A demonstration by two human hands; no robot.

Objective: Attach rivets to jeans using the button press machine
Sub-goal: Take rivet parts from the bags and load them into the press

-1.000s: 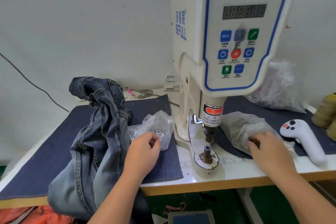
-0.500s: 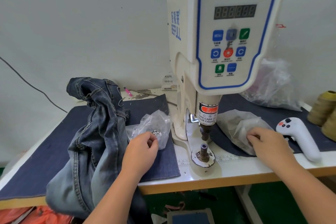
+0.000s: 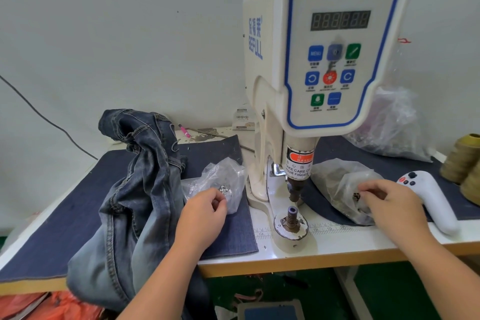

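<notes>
Surroundings: white remote (image 3: 431, 197) and thread cones (image 3: 465, 161) seen at right; pink pen (image 3: 184, 130) behind the jeans; big plastic bag (image 3: 389, 127) against the wall.
In the way: button press machine (image 3: 324, 60) stands between both hands, lower die (image 3: 292, 217) bare.
Change: right fingers now lifted out of the bag mouth – earlier pressed flat on it; left barely moved.
Left hand (image 3: 202, 215): fingers curled together, tips at left rivet bag (image 3: 220, 179) – actual pinch cannot be told.
Right hand (image 3: 394, 205): thumb and forefinger closed over right rivet bag (image 3: 345, 189), dark rivets (image 3: 356, 197) beside the tips.
Jeans (image 3: 135, 189): heaped at table's (image 3: 337, 241) left, hanging over the front edge.
</notes>
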